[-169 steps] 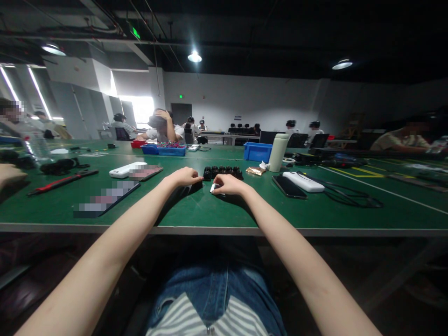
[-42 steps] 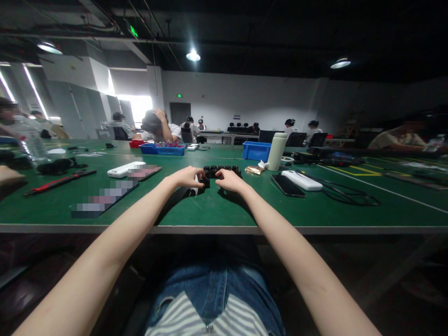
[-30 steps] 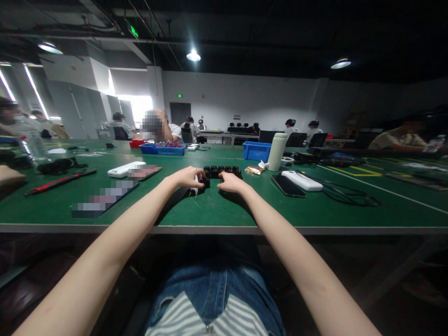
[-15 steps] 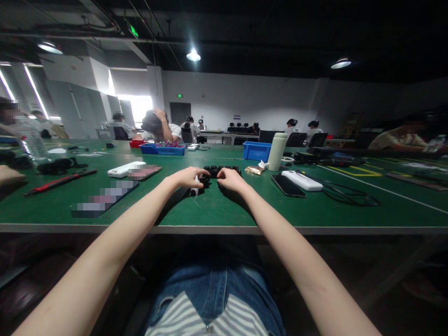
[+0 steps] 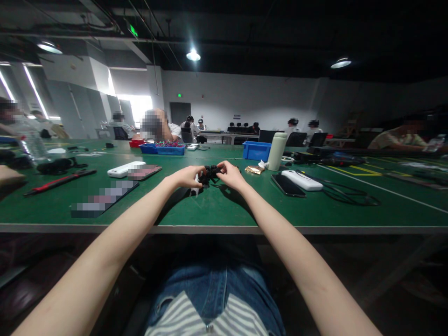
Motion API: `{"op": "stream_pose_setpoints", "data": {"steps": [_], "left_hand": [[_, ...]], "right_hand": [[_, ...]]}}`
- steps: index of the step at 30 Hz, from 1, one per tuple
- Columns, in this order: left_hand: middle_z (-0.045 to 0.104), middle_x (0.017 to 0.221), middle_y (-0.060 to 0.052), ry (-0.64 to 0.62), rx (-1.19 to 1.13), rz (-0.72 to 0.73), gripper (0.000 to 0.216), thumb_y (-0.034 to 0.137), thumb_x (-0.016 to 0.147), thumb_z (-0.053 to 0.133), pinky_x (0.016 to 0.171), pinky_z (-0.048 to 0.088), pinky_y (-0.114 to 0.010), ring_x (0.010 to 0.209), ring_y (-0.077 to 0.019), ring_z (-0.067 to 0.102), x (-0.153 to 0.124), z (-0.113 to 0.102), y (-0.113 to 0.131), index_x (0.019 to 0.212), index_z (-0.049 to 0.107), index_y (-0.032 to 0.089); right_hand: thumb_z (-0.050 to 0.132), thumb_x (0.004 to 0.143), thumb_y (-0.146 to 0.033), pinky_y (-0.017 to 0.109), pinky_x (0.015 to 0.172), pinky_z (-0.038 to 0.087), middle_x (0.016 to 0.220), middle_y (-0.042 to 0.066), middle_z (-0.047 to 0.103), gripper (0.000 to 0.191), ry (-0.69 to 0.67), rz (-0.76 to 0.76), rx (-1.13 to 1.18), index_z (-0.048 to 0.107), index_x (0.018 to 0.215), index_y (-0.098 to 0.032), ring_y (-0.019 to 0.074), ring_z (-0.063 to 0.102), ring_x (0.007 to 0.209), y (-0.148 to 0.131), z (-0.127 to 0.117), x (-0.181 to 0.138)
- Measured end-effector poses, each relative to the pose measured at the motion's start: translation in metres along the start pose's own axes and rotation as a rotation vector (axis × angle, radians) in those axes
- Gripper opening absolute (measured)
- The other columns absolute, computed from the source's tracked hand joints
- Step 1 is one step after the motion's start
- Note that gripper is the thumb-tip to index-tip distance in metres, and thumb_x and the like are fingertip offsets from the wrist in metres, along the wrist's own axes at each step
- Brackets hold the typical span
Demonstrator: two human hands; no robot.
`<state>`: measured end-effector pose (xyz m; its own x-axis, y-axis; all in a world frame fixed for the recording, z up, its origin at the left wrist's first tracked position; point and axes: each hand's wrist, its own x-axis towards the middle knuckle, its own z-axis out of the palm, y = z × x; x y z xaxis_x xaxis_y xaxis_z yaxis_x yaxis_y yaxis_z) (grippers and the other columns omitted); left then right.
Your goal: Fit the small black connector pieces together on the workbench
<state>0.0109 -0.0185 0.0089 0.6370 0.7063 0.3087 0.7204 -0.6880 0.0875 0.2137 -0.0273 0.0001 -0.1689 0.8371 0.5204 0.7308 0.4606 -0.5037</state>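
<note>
A small black, lumpy bundle (image 5: 211, 173) is between my hands on the green table; its exact kind is too small and dark to make out. My left hand (image 5: 191, 176) is closed on its left end, thumb toward me and fingers behind. The bundle's right part is pinched in the fingers of my right hand (image 5: 229, 174), whose palm faces the table. Parts of the bundle are hidden by the fingers. Just below my left fingertips, a small whitish patch (image 5: 194, 192) shows on the tabletop.
To the right are a black phone (image 5: 288, 185), a white power bank (image 5: 303, 181) with a black cable, a pale green bottle (image 5: 277, 151) and a blue bin (image 5: 256, 150). On the left are another phone (image 5: 105, 199), a white device (image 5: 126, 169) and a red-black tool (image 5: 59, 182). People sit beyond.
The black bundle's right end has drawn in toward my left hand and now looks more compact. My right hand has lifted slightly and its fingers have come onto the bundle. My left hand has barely moved.
</note>
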Motion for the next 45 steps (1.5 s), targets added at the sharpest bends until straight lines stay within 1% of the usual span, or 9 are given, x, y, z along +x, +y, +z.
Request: {"op": "stream_pose_setpoints", "data": {"steps": [4, 7, 9, 13, 18, 24, 30, 37, 45], "left_hand": [[0.063, 0.096, -0.006, 0.027, -0.001, 0.028, 0.042, 0.030, 0.064, 0.061, 0.072, 0.044, -0.027, 0.082, -0.0196, 0.060, 0.0006, 0.0015, -0.0029, 0.103, 0.054, 0.017], [0.063, 0.098, -0.007, 0.029, 0.001, 0.040, 0.042, 0.028, 0.063, 0.061, 0.074, 0.044, -0.027, 0.084, -0.0201, 0.059, 0.0008, 0.0020, -0.0034, 0.103, 0.054, 0.016], [0.063, 0.099, -0.007, 0.025, 0.005, 0.032, 0.042, 0.028, 0.064, 0.061, 0.072, 0.044, -0.027, 0.083, -0.0200, 0.059, 0.0004, 0.0019, -0.0028, 0.104, 0.053, 0.016], [0.062, 0.100, -0.007, 0.020, 0.010, 0.016, 0.043, 0.027, 0.063, 0.062, 0.071, 0.044, -0.026, 0.080, -0.0186, 0.060, 0.0000, 0.0021, -0.0026, 0.104, 0.053, 0.016], [0.062, 0.101, -0.007, 0.010, -0.011, 0.011, 0.042, 0.027, 0.063, 0.061, 0.067, 0.045, -0.027, 0.075, -0.0173, 0.059, 0.0014, 0.0042, -0.0062, 0.103, 0.052, 0.016], [0.062, 0.095, -0.006, 0.019, -0.035, 0.022, 0.038, 0.025, 0.062, 0.060, 0.070, 0.046, -0.027, 0.079, -0.0184, 0.060, 0.0022, 0.0044, -0.0061, 0.098, 0.052, 0.017], [0.063, 0.096, -0.007, 0.038, -0.052, 0.035, 0.036, 0.025, 0.062, 0.059, 0.072, 0.047, -0.028, 0.081, -0.0190, 0.060, 0.0015, 0.0033, -0.0042, 0.096, 0.052, 0.017], [0.063, 0.096, -0.007, 0.025, -0.060, 0.039, 0.035, 0.026, 0.062, 0.060, 0.071, 0.047, -0.028, 0.080, -0.0190, 0.060, 0.0016, 0.0037, -0.0052, 0.095, 0.051, 0.016], [0.063, 0.096, -0.008, 0.028, -0.069, 0.036, 0.036, 0.032, 0.064, 0.061, 0.070, 0.047, -0.028, 0.080, -0.0188, 0.060, 0.0018, 0.0042, -0.0048, 0.095, 0.052, 0.017]], "right_hand": [[0.054, 0.076, -0.017, 0.024, 0.076, 0.045, 0.085, 0.002, 0.066, 0.033, -0.032, -0.025, -0.008, 0.060, 0.108, -0.019, 0.0140, 0.060, 0.078, -0.0011, -0.0008, -0.0012], [0.054, 0.078, -0.018, 0.024, 0.079, 0.045, 0.089, 0.003, 0.068, 0.026, -0.074, -0.057, -0.034, 0.063, 0.102, -0.019, 0.0139, 0.061, 0.081, -0.0018, -0.0014, -0.0022], [0.054, 0.079, -0.020, 0.024, 0.079, 0.045, 0.087, 0.003, 0.068, 0.023, -0.090, -0.071, -0.069, 0.065, 0.099, -0.019, 0.0143, 0.062, 0.081, -0.0027, -0.0019, -0.0031], [0.056, 0.080, -0.027, 0.023, 0.074, 0.045, 0.085, 0.003, 0.069, 0.018, -0.103, -0.055, -0.139, 0.066, 0.092, -0.019, 0.0141, 0.063, 0.076, -0.0051, -0.0042, -0.0056], [0.058, 0.079, -0.033, 0.021, 0.068, 0.045, 0.080, 0.002, 0.069, 0.018, -0.145, -0.023, -0.199, 0.065, 0.089, -0.020, 0.0126, 0.063, 0.066, -0.0072, -0.0071, -0.0078], [0.059, 0.077, -0.030, 0.020, 0.066, 0.044, 0.083, 0.005, 0.071, 0.019, -0.224, 0.002, -0.247, 0.069, 0.089, -0.019, 0.0154, 0.065, 0.075, -0.0058, -0.0052, -0.0073], [0.057, 0.079, -0.030, 0.020, 0.066, 0.043, 0.079, 0.006, 0.072, 0.022, -0.281, -0.021, -0.257, 0.072, 0.089, -0.017, 0.0163, 0.066, 0.073, -0.0050, -0.0043, -0.0056], [0.054, 0.080, -0.029, 0.021, 0.065, 0.042, 0.076, 0.007, 0.071, 0.022, -0.293, -0.025, -0.266, 0.072, 0.088, -0.017, 0.0169, 0.065, 0.072, -0.0062, -0.0055, -0.0065], [0.053, 0.079, -0.026, 0.021, 0.067, 0.041, 0.086, 0.006, 0.070, 0.021, -0.152, -0.050, -0.246, 0.069, 0.090, -0.018, 0.0164, 0.062, 0.079, -0.0060, -0.0045, -0.0059]]}}
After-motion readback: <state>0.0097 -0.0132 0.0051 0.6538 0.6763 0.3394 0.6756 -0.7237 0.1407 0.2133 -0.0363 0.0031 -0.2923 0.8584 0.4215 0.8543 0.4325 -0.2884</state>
